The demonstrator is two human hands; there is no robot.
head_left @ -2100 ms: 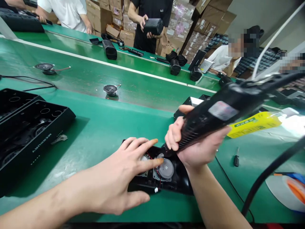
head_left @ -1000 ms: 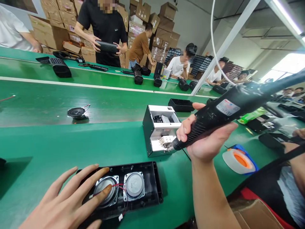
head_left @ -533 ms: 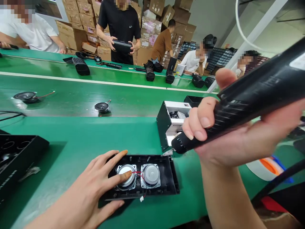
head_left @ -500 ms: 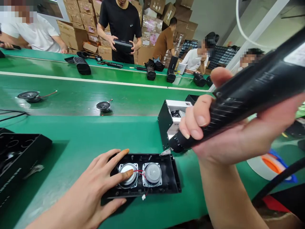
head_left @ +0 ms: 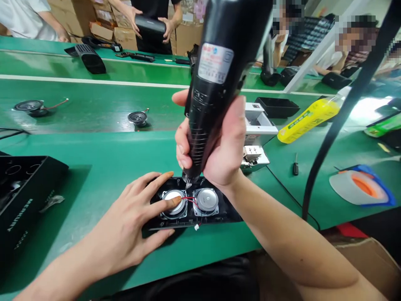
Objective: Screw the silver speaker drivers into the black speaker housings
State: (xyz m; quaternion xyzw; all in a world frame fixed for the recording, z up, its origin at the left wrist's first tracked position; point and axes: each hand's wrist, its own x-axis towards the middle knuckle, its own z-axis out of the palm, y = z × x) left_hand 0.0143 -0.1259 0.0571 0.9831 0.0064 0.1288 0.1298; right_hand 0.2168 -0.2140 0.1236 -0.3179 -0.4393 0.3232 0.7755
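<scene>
A black speaker housing [head_left: 230, 211] lies on the green bench with two round silver-backed speaker drivers [head_left: 207, 200] in it. Red wires join the drivers, and a small white plug hangs over the near edge. My left hand [head_left: 134, 213] spans the housing's left end, index finger on the left driver, thumb along the near edge, other fingers by the far edge. In my right hand [head_left: 225, 146] is a black electric screwdriver [head_left: 200, 121], fingers wrapped round it, standing nearly upright. Its tip points down at the housing's far side between the drivers; whether it touches cannot be told.
A black box [head_left: 28, 196] of parts stands at left. Behind are loose speaker drivers [head_left: 138, 118]. At right sit a white-and-black machine [head_left: 260, 125], a yellow bottle [head_left: 308, 119], a small screwdriver [head_left: 295, 167] and a tape roll [head_left: 354, 186]. Co-workers stand across the bench.
My right hand has swung the electric screwdriver left and turned it more upright, bringing its tip over the housing between the drivers. My left hand stays on the housing. The view has shifted.
</scene>
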